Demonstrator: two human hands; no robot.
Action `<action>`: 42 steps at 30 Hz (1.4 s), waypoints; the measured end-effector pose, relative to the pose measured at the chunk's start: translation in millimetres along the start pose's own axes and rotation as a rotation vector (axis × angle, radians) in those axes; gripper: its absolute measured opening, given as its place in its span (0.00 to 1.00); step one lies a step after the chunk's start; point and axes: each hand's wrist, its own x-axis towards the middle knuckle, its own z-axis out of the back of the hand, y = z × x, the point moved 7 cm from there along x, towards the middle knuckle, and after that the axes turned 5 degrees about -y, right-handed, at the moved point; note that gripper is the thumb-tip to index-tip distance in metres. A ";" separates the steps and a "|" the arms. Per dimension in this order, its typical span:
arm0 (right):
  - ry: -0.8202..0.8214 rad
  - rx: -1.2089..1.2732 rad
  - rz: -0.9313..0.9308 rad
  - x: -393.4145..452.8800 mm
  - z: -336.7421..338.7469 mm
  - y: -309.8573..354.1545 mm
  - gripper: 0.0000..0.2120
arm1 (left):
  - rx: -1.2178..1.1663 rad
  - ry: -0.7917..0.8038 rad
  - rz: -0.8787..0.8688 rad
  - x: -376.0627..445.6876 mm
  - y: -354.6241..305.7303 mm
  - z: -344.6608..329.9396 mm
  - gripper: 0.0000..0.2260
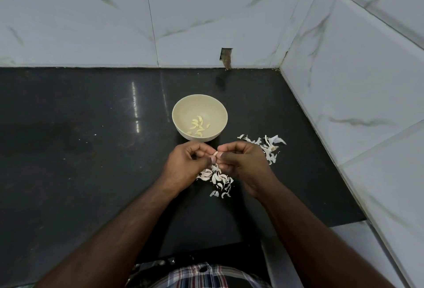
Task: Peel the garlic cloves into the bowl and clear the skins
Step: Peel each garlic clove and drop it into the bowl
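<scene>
Nearest me, both forearms run up and inward from the bottom corners, meeting over the dark counter [91,150]. Where they meet, I pinch one small clove [215,153] between the two hands: left hand [187,163] from the left, right hand [246,166] from the right, thumbs and forefingers curled onto it, other fingers loosely bent. So little of the clove shows between my fingertips that I cannot tell its long axis, nor how much skin is still on it. Neither hand is nearer; it sits in the seam between them.

Directly beneath my hands lies a heap of skins [218,178], touching nothing but the counter. A second scatter [267,146] lies just beyond and right of my right hand.

What the drop turns on, as I judge it: the bowl [181,110] stands straight ahead, just past my fingertips and slightly toward the left hand. It holds peeled cloves [198,126] in its bottom. Either hand would need only a short forward reach over the near rim, the left perhaps a shade shorter.

Beyond it, the tiled wall [206,12] closes the corner.
</scene>
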 end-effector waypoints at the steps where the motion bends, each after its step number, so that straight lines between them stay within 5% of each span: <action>1: 0.001 -0.031 0.012 0.2 0.1 1.0 0.03 | 0.000 -0.009 -0.006 0.3 -0.5 -0.2 0.07; 19: -0.085 -0.539 0.293 0.1 -3.4 22.7 0.11 | 0.185 -0.091 -0.153 -4.8 -9.6 -4.8 0.10; 24: -0.022 -0.341 0.205 1.1 -1.7 16.8 0.04 | 0.031 -0.099 -0.068 -1.2 -5.3 -3.1 0.05; 28: 0.054 -0.330 0.310 -5.0 -1.5 26.7 0.05 | -0.028 -0.061 -0.004 1.0 -4.2 -3.8 0.02; 33: -0.045 -0.393 0.347 3.1 4.6 23.5 0.06 | -0.193 -0.019 0.098 2.1 2.8 -9.2 0.05; 42: -0.040 -0.160 0.178 7.2 2.4 9.0 0.08 | -0.064 -0.064 -0.005 3.6 -8.9 -3.2 0.04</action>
